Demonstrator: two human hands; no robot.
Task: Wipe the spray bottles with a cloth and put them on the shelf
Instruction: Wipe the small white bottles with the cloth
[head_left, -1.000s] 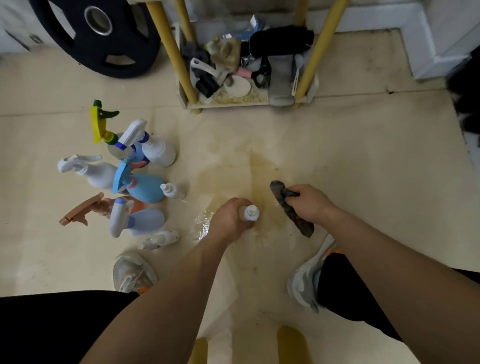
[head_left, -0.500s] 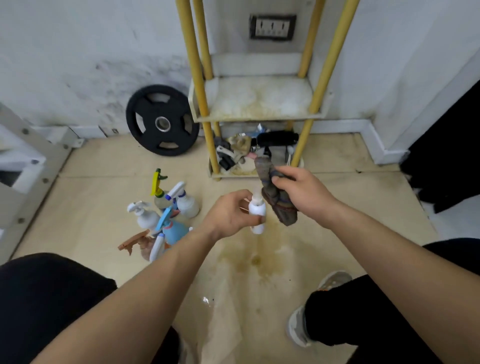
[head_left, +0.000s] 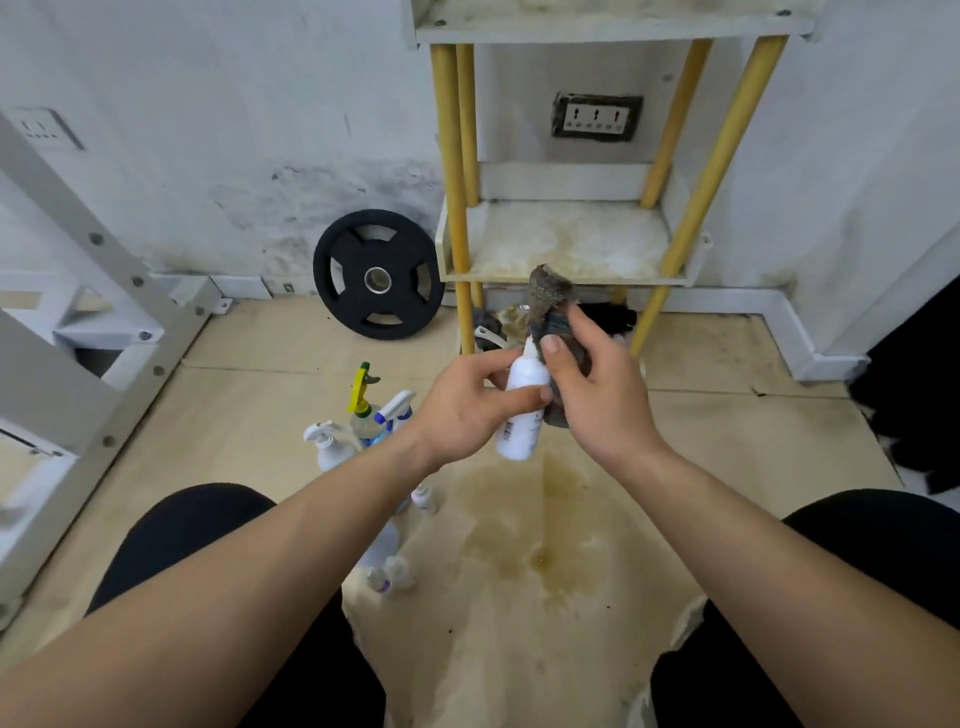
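So the left hand (head_left: 467, 410) is wrapped round the middle of a small white bottle (head_left: 522, 410), thumb across the front, holding it up in the air a bit tilted, just in front of the shelf (head_left: 566, 244). The right hand (head_left: 597, 395) has the cloth (head_left: 548, 296) bunched in its fingers and pressed against the bottle's neck and top end. I'd say we're mid-wipe on this one, with the lower half not under the cloth right now.

Further out: the shelf's middle board is bare and stained, no bottles on it. The bottom board has odds and ends I can't make out, and I only see the top board from below, so no idea what's up there. Down on the floor (head_left: 260, 405) to the left are the other bottles (head_left: 324, 449), some standing, some lying, partly hidden by the left arm. None of them are shelved.

My read: early days, quite possibly the first bottle. Everything on the floor needs its wipe and its trip to the shelf.
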